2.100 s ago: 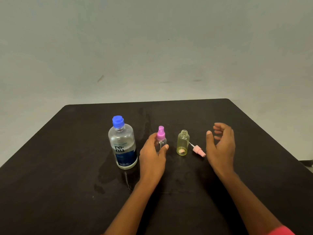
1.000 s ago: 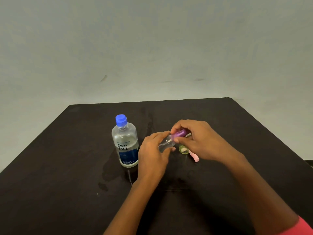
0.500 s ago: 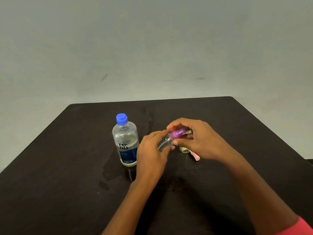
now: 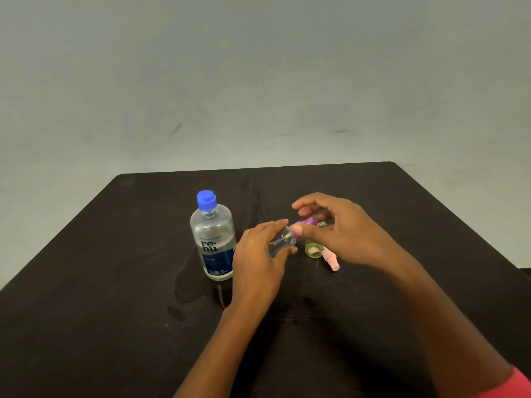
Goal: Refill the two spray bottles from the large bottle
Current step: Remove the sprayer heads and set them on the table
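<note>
Gripping clear spray bottle [image 4: 283, 243] with left hand [image 4: 257, 262], pinching its purple top [image 4: 306, 222] with right hand [image 4: 342, 234]; yet to pour from large bottle [image 4: 214, 242] at 9 o'clock.

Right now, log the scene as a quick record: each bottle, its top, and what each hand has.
large bottle: upright on table, blue cap on
clear spray bottle: tilted, held by left hand
purple top: at its neck, pinched by right hand
yellow spray bottle: on table, top off
pink top: lying beside it
</note>
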`<state>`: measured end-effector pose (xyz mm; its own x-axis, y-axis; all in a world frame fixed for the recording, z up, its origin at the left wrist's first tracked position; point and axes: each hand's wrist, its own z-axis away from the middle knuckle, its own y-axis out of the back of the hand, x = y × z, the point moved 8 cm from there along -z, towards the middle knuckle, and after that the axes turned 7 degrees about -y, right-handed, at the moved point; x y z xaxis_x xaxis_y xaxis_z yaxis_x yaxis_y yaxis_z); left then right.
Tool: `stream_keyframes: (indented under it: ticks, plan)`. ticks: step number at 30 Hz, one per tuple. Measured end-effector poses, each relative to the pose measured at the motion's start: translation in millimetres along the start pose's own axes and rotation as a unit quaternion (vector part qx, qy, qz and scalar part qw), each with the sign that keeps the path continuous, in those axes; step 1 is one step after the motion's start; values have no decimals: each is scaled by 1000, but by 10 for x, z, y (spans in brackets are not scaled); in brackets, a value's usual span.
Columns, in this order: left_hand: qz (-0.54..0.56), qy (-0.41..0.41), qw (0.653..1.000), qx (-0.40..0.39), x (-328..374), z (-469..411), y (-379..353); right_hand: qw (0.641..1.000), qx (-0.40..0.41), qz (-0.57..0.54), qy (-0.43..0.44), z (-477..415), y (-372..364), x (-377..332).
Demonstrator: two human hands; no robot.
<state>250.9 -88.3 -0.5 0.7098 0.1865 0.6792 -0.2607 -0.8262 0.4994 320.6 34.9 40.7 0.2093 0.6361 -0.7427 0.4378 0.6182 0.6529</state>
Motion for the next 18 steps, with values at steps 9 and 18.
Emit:
stream_keyframes:
  ticks: [9,18]
  plan:
    - [-5,-4,1000,-5,-22,9,-12,999,-47,8,17,8,-57,-32]
    - [1,-6,1000,2,-20,8,-18,999,-39,13,0,1,-68,6]
